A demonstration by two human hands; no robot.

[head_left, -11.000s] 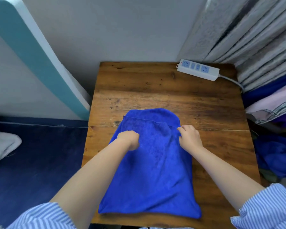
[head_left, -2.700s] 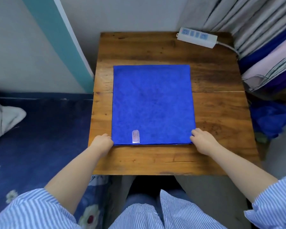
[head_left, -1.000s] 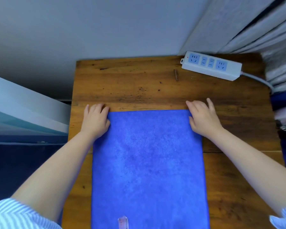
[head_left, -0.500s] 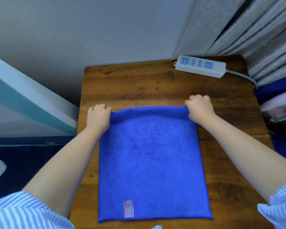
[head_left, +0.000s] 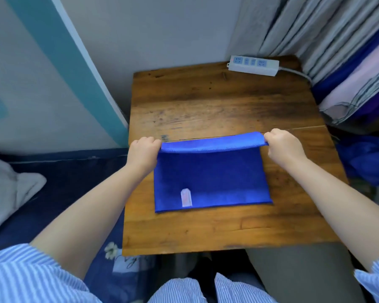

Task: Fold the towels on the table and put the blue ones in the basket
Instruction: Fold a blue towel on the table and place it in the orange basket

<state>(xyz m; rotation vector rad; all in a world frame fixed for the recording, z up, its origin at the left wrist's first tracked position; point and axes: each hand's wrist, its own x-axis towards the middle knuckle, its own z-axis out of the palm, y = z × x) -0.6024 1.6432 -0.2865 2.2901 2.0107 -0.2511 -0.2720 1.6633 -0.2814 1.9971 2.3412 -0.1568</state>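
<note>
Wooden table beside a grey wall: the left hand and right hand each pinch a far corner of the blue towel, lifted at mid-frame and curling toward the near edge, where a white label shows. Uneven pulling could skew the fold. A power strip sits upper right; no basket is identifiable.

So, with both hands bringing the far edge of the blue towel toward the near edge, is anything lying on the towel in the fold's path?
Nothing visible. The left hand and right hand grip the blue towel at its lifted corners; only its own white label lies on it. The power strip sits far behind.
</note>
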